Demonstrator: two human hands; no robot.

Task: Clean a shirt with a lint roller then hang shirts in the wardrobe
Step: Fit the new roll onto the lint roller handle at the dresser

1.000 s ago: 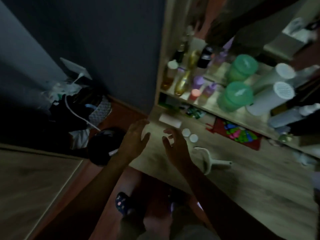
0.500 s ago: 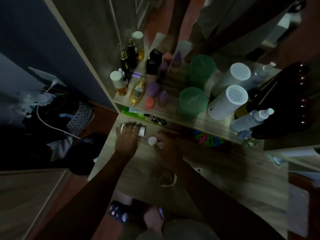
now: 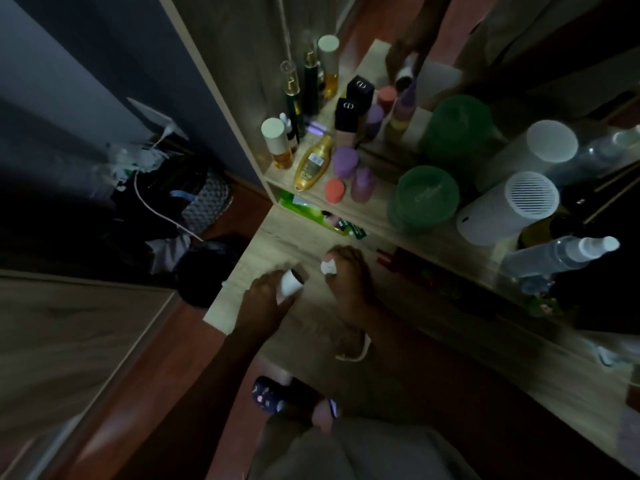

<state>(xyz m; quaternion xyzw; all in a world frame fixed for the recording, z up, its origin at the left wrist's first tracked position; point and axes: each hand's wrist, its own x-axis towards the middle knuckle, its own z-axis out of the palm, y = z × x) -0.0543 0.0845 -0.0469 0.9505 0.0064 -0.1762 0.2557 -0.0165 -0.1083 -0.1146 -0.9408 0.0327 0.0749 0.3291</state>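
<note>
Near the left edge of the tabletop (image 3: 277,244), the left hand (image 3: 266,297) grips a white roll (image 3: 290,281), fingers curled round it and its open end tilted upward. Just beside it, toward the shelf (image 3: 377,204), the right hand (image 3: 348,273) has its fingers clenched on a small white cap (image 3: 327,266). The lint roller handle (image 3: 358,354) lies nearer the front edge, partly hidden under the right forearm. A golden bottle (image 3: 313,162) and a green jar (image 3: 427,195) stand on the shelf.
</note>
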